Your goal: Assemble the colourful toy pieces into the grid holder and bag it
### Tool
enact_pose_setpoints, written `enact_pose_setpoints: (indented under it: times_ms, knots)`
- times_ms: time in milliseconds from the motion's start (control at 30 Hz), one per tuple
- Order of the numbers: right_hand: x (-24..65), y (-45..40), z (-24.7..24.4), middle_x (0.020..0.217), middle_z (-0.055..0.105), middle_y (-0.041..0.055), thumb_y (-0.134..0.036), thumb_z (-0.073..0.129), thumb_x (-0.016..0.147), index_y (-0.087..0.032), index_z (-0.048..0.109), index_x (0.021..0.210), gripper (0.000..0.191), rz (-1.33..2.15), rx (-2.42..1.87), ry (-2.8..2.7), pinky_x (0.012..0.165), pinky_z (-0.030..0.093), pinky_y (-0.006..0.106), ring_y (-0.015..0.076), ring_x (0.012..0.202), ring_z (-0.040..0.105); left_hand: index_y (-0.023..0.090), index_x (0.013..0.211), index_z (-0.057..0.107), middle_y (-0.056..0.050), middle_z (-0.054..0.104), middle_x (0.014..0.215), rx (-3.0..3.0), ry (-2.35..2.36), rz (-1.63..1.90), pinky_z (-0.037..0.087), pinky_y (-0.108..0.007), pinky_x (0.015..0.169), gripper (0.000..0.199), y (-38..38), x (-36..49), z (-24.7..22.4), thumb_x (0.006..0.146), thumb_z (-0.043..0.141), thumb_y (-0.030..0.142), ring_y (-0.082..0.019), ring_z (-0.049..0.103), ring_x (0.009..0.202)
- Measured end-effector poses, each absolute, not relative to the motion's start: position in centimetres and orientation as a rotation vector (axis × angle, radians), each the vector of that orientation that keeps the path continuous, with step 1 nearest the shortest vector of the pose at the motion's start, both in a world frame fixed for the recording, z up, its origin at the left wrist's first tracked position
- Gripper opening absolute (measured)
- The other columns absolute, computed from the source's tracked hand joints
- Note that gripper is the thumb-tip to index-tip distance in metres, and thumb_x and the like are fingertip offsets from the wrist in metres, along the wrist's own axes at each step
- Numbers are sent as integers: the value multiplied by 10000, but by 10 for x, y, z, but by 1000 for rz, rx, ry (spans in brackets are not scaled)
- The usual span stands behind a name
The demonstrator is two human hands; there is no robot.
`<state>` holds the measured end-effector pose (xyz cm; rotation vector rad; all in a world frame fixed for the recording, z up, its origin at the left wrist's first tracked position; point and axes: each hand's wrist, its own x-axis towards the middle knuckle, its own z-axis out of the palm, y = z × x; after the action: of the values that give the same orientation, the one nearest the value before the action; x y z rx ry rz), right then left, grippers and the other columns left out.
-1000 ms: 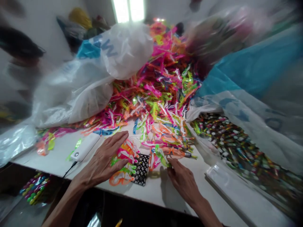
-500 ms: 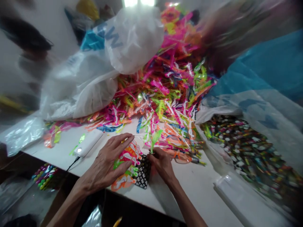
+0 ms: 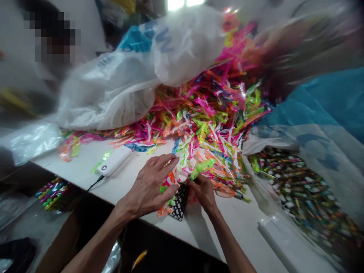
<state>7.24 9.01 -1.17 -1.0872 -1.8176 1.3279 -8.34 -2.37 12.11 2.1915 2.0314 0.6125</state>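
My left hand (image 3: 155,184) lies with fingers stretched out over bright orange, pink and green plastic pieces (image 3: 164,209), hiding many of them. These pieces sit in a black perforated tray (image 3: 179,203) near the table's front edge. At the tray's right far corner, my right hand (image 3: 204,192) is closed in a pinch on a translucent green plastic piece (image 3: 203,168). This piece leans to the right above the fingers. The fingertips and its lower end are partly hidden.
A big heap of neon plastic pieces (image 3: 210,110) spills from a white bag (image 3: 187,45). On the left lies a white power bank (image 3: 118,161) with a cable. At right are a sack of small multicoloured parts (image 3: 301,185) and a white box (image 3: 284,239). A person (image 3: 54,38) is at back left.
The green piece has tipped from nearly upright to leaning right in my right hand. My left hand has shifted right, covering more of the tray's pieces. The camera view has shifted somewhat.
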Motion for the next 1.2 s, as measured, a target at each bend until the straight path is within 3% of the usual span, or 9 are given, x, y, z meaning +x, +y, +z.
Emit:
enact_pose_setpoints:
  times_ms: [133, 367, 500, 667, 867, 967, 1100, 1200]
  knots:
    - [70, 90, -14, 456, 392, -67, -301, 584, 669, -175, 463, 504, 240, 1147, -1157, -1910, 442, 251, 203, 87, 471, 359, 160, 1308, 401, -109, 387, 1354, 2191, 2021, 619, 274, -409, 1033, 527, -23, -85, 120, 821, 483, 342, -246, 346, 1231]
    - [75, 88, -6, 488, 479, -43, -278, 564, 686, -162, 528, 573, 166, 1170, -1148, -2060, 456, 275, 202, 101, 491, 430, 151, 1316, 392, -110, 379, 1361, 2187, 2014, 614, 241, -410, 1054, 526, -24, -85, 120, 829, 470, 331, -245, 328, 1252]
    - [70, 78, -3, 547, 544, -4, -199, 510, 732, -159, 553, 621, 125, 873, -1157, -2297, 492, 297, 220, 120, 521, 471, 197, 1329, 380, -101, 384, 1354, 2195, 1990, 635, 269, -418, 1034, 534, -24, -85, 121, 821, 481, 323, -252, 342, 1240]
    - [46, 58, 0, 788, 629, 77, -80, 407, 780, -148, 603, 814, 211, 551, -1161, -2565, 578, 356, 247, 161, 673, 566, 327, 1264, 463, -50, 380, 1362, 2286, 1971, 529, 273, -468, 1018, 420, -23, -81, 122, 844, 458, 308, -262, 364, 1231]
    - [108, 93, 13, 936, 625, 66, -196, 480, 804, -171, 570, 1054, 267, 652, -1186, -2312, 665, 414, 240, 151, 768, 580, 244, 1204, 542, -70, 399, 1356, 2213, 2165, 564, 314, -456, 1002, 385, -26, -80, 118, 883, 362, 357, -273, 384, 1218]
    - [148, 134, 28, 951, 597, 143, -222, 425, 825, -118, 618, 955, 255, 383, -1583, -2174, 706, 396, 291, 202, 827, 564, 252, 1199, 545, -65, 411, 1348, 2236, 2187, 574, 323, -460, 992, 383, -24, -77, 117, 881, 364, 364, -271, 401, 1203]
    - [153, 174, 41, 597, 558, 81, -113, 529, 690, -151, 578, 543, 160, 459, -1631, -2259, 615, 355, 320, 212, 653, 545, 270, 1207, 534, -60, 427, 1341, 2242, 2223, 567, 336, -461, 977, 369, -22, -72, 116, 874, 393, 346, -262, 413, 1192]
    - [145, 177, 46, 541, 522, 60, -44, 515, 634, -170, 509, 475, 202, 492, -1628, -2236, 618, 341, 329, 207, 639, 531, 264, 1208, 533, -64, 420, 1346, 2234, 2239, 575, 335, -462, 976, 369, -23, -71, 117, 878, 387, 341, -262, 406, 1199]
